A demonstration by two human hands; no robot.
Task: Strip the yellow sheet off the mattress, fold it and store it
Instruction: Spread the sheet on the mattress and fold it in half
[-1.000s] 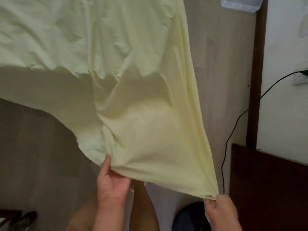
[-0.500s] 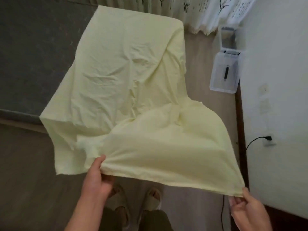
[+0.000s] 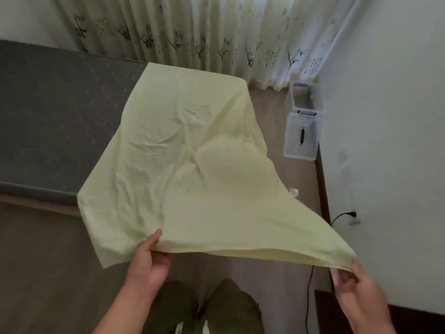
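Yellow sheet (image 3: 192,169) hangs stretched between both hands at its near edge: left hand (image 3: 149,263) grips it, thumb on top, fingers hidden beneath; right hand (image 3: 354,283) pinches the corner. Farther off it drapes over the grey mattress (image 3: 53,121), hiding that corner.

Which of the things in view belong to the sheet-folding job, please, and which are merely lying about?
Part of the job: yellow sheet, mattress, left hand, right hand.

Lying about: clear plastic box, curtain, black cable.
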